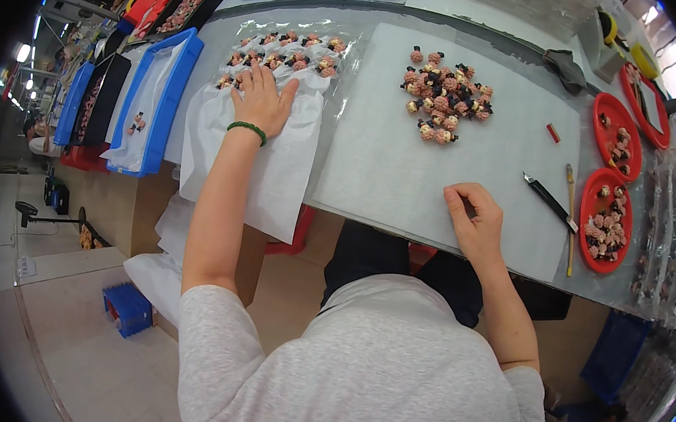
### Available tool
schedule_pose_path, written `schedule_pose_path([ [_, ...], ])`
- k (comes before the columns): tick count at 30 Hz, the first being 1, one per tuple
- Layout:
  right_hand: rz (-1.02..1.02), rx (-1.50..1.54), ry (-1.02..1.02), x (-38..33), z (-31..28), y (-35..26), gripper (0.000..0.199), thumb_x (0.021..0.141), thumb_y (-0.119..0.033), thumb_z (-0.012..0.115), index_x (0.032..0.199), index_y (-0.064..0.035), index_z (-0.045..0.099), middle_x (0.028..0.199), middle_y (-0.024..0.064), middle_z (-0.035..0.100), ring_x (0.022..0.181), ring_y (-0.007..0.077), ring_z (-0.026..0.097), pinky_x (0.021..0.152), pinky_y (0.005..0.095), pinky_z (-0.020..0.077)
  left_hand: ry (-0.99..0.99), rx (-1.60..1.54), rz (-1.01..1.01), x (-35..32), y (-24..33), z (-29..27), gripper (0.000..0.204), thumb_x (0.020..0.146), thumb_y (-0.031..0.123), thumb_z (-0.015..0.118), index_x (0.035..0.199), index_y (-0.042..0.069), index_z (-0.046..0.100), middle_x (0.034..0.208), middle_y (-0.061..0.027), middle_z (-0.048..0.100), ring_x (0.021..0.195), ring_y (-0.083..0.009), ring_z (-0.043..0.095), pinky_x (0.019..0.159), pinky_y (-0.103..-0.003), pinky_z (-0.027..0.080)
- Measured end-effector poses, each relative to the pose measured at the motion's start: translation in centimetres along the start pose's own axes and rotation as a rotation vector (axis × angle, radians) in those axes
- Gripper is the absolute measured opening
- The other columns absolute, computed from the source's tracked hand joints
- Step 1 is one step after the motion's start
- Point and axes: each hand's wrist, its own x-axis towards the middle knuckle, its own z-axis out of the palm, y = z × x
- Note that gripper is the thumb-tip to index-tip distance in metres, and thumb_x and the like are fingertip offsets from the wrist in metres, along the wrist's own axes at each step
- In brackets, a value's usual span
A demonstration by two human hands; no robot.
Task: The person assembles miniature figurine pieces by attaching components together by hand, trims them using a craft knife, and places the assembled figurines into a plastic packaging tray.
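Note:
My left hand [265,102] lies flat with its fingers spread on a white tissue sheet [283,150]. Its fingertips reach the nearest of the small pink figurines with black hats [326,66], set in rows in a clear plastic tray. Over the front edge of the white work mat [359,149], my right hand [477,223] is curled, thumb and forefinger close together; whether anything is between them is hidden. Beyond it, a loose pile of similar figurines [444,96] sits on the mat.
On the right lie a black craft knife [550,202], a thin brush [569,219], a small red piece [553,132] and red dishes [585,192] of figurines. Stacked clear trays [674,232] stand at the far right. A blue bin [182,77] is left of the tissue.

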Motion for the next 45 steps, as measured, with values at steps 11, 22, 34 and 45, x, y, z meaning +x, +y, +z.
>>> schedule_pose_path([
  [11,-0.038,0.006,0.026,-0.3,-0.2,0.2,0.012,0.082,-0.012,0.060,0.082,0.0005,0.061,0.075,0.0056,0.059,0.066,0.0115,0.054,0.061,0.0225,0.0425,0.130,-0.622,0.468,-3.0,13.7,-2.8,0.029,0.075,0.018,0.062,0.098,0.002,0.059,0.100,-0.0154,0.059,0.093,-0.0311,0.054,0.079,-0.038,0.044],
  [22,-0.018,0.120,0.064,0.0,-0.2,0.3,0.015,0.082,-0.009,0.061,0.093,0.0000,0.061,0.079,0.0051,0.060,0.071,0.0110,0.056,0.064,0.0220,0.0445,0.038,-0.840,0.414,-6.0,16.6,-3.3,0.022,0.074,0.010,0.065,0.095,0.004,0.064,0.085,-0.0096,0.058,0.071,-0.0192,0.059,0.068,-0.029,0.047],
  [34,0.103,0.668,0.043,-1.4,-0.6,-0.5,0.020,0.083,-0.006,0.059,0.100,0.0042,0.056,0.087,0.0102,0.061,0.074,0.0148,0.059,0.068,0.0267,0.0506,-0.265,-1.424,0.509,-12.6,17.4,-4.0,0.022,0.071,0.008,0.070,0.091,0.000,0.064,0.080,-0.0047,0.057,0.069,-0.0099,0.054,0.063,-0.022,0.046],
  [45,-0.432,0.136,0.227,1.3,-0.1,-2.6,0.029,0.071,0.010,0.064,0.098,0.0029,0.057,0.093,0.0104,0.058,0.082,0.0154,0.060,0.072,0.0256,0.0513,-0.593,-2.220,0.060,-12.2,17.8,-3.6,0.025,0.085,0.007,0.056,0.108,-0.003,0.056,0.100,-0.0094,0.061,0.091,-0.0149,0.058,0.080,-0.028,0.049],
])
